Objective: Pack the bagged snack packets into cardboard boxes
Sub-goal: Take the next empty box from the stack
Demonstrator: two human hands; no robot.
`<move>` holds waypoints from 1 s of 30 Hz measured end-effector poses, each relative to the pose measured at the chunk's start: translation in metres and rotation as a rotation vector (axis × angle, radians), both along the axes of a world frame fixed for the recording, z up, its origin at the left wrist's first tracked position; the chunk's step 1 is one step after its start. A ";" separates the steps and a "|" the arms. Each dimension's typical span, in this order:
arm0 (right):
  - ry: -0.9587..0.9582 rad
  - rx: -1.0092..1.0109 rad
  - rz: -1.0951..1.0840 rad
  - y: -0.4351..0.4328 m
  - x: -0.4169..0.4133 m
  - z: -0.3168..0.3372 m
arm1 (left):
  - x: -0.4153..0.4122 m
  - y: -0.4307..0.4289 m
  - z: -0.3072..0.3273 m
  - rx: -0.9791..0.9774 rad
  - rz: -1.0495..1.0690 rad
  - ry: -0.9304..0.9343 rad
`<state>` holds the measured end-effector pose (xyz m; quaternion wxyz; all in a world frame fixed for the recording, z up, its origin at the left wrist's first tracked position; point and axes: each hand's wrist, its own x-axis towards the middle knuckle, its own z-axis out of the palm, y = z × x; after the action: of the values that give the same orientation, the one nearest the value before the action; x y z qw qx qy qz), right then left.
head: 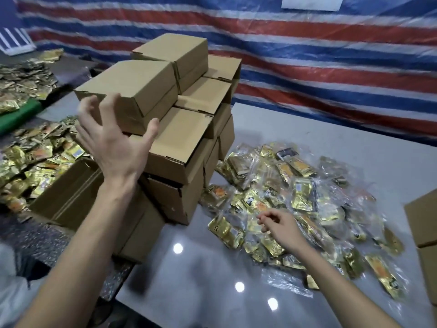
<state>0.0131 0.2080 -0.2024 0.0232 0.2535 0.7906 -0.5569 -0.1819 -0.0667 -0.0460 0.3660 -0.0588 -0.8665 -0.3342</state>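
Closed brown cardboard boxes [179, 143] are stacked several high at the table's left side. My left hand [113, 143] is raised in front of the topmost near box [132, 91], fingers spread, holding nothing. A heap of clear bags with gold snack packets [295, 197] lies on the white table to the right of the stack. My right hand [281, 227] hovers over the near edge of that heap, fingers loosely curled, holding nothing I can make out.
A large open carton [68, 192] stands left of the stack, with loose gold packets [30, 162] spread beyond it. Another cardboard box [425, 223] sits at the right edge. A striped tarp [307, 55] hangs behind. The glossy table [201, 280] reflects ceiling lights.
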 end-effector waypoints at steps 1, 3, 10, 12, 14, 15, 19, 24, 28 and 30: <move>0.018 0.021 0.019 -0.002 -0.009 0.007 | -0.014 -0.002 0.008 -0.007 0.031 -0.059; 0.052 0.046 0.048 -0.008 -0.024 0.019 | -0.038 -0.005 0.019 -0.035 0.029 -0.182; 0.113 0.041 0.095 -0.020 -0.052 0.045 | -0.083 -0.016 0.011 -0.032 -0.081 -0.499; 0.123 0.042 0.091 -0.020 -0.055 0.049 | -0.086 -0.021 0.007 0.002 -0.094 -0.489; 0.125 0.045 0.087 -0.019 -0.056 0.052 | -0.088 -0.025 0.006 0.045 -0.111 -0.448; 0.121 0.042 0.086 -0.019 -0.056 0.053 | -0.088 -0.026 0.006 0.068 -0.121 -0.430; 0.122 0.028 0.070 -0.015 -0.054 0.056 | -0.092 -0.025 0.009 0.108 -0.147 -0.389; 0.121 0.040 0.069 -0.013 -0.053 0.057 | -0.100 -0.028 0.013 0.095 -0.192 -0.373; 0.119 0.029 0.060 -0.011 -0.052 0.056 | -0.099 -0.032 0.007 0.067 -0.202 -0.306; 0.128 0.020 0.052 -0.012 -0.052 0.057 | -0.095 -0.032 0.003 0.078 -0.194 -0.270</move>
<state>-0.0392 0.1963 -0.1459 -0.0156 0.1970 0.8024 -0.5632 -0.2768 -0.0988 -0.0428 0.2144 -0.0826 -0.8843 -0.4065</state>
